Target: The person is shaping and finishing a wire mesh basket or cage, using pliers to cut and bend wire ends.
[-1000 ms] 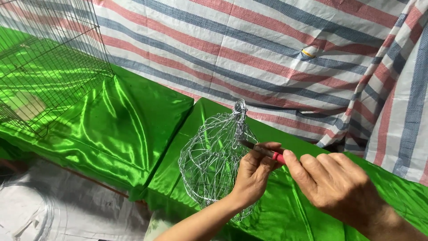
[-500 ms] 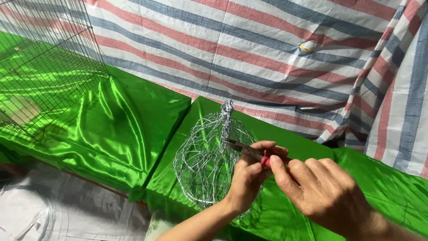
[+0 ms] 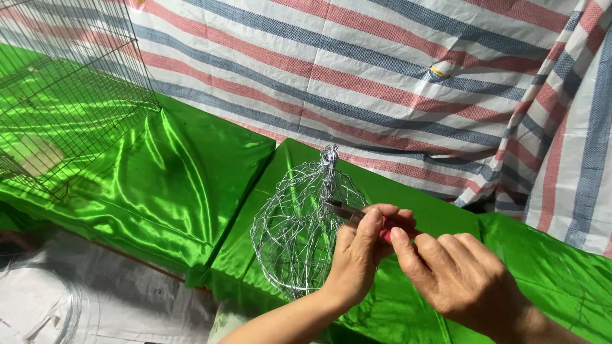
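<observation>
A rounded basket of woven silver wire [image 3: 296,229] stands on a green satin surface [image 3: 178,178], its wires twisted into a knot at the top. Red-handled pliers [image 3: 357,215] point their metal jaws into the wire just below that knot. My left hand [image 3: 360,251] wraps around the basket's right side and the pliers' handles. My right hand [image 3: 456,277] grips the red handles from the right, mostly hiding them.
A black wire cage [image 3: 70,83] sits at the upper left on the green cloth. A red, blue and white striped tarp [image 3: 395,70] hangs behind. Coiled wire [image 3: 38,306] lies on a pale sheet at the lower left.
The view has shifted slightly, so the basket and hands sit a little lower right. Both hands stay on the pliers at the basket's upper wires.
</observation>
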